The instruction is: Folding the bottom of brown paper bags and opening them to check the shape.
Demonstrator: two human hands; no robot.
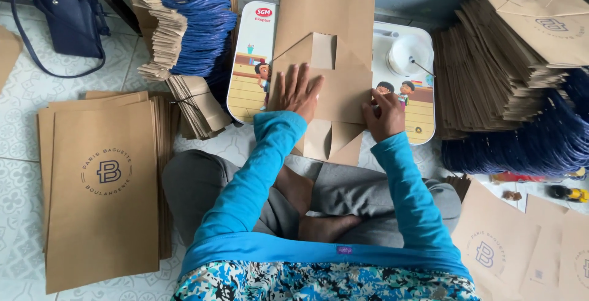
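I note flat brown kraft paper bag on white illustrated lap tabletop. Left hand spread flat, pressing bag. Right hand curled, pinching bag's right fold. Judged light, thin, creasable; grip at edges.

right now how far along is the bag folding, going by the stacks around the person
Done, it seems: the stacks of bags with blue handles at upper left and at right. In hand: one brown paper bag on the small white table, its bottom flaps folded open, left hand pressing flat, right hand pinching the right fold. Left, apparently: the flat pile on the floor at left, though I cannot tell its state.
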